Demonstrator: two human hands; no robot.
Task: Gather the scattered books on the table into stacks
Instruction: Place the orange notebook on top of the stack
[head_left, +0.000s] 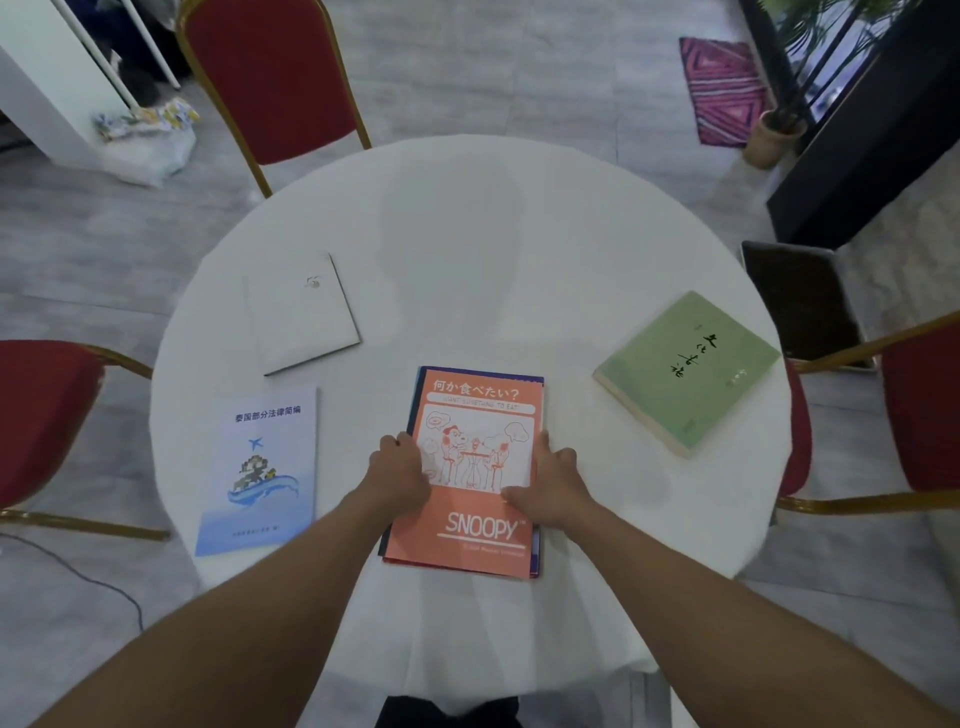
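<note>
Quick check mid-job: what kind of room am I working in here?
Probably a banquet or function room: a round table under a white cloth, red padded chairs with gold frames around it, and a potted plant by the wall.

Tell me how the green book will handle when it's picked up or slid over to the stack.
The green book looks thick, with a deep page edge showing, so it is probably the heaviest one here and fairly stiff. Its cover looks like a paperback's, so it may flex a little. Lying flat on the tablecloth, it probably won't tip, though pushing it could bunch the cloth.
</note>
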